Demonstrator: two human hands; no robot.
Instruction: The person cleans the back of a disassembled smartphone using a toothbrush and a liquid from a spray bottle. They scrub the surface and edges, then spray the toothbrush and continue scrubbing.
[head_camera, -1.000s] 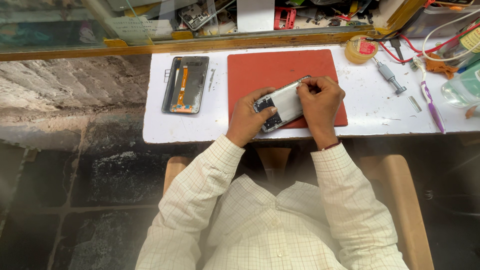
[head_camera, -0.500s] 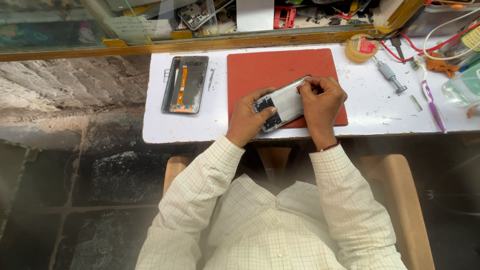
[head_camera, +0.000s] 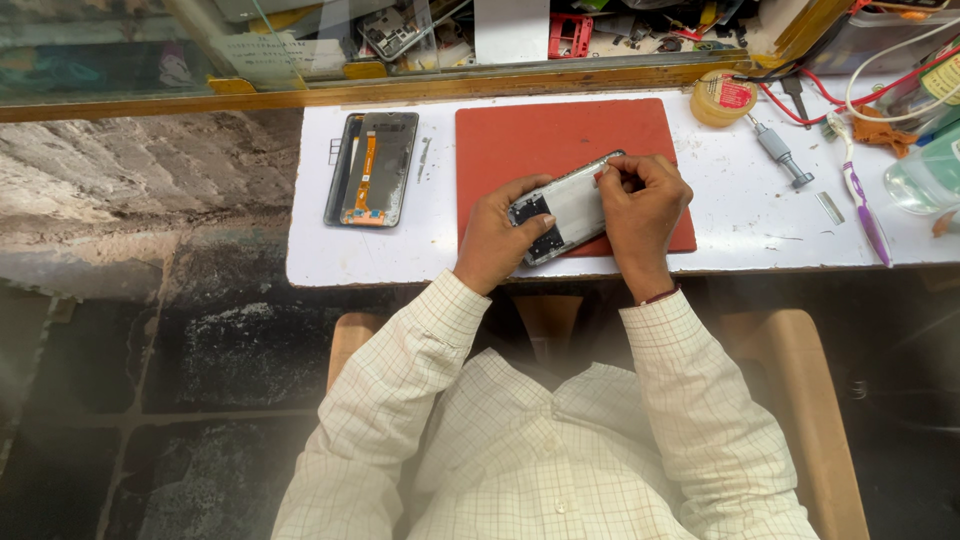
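Red mat (head_camera: 560, 140) on white table (head_camera: 730, 225); silver-grey phone (head_camera: 570, 205); dark screen (head_camera: 372, 168) with orange flex; cream checked sleeves (head_camera: 400, 390); purple-white toothbrush (head_camera: 862, 200); yellow tape roll (head_camera: 722, 97).

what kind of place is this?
Likely a phone repair bench: an opened white phone body held in both hands over a red rubber mat, with a detached dark phone screen panel beside it.

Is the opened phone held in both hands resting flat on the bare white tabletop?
No: both the left hand and right hand hold the opened phone over the red mat.
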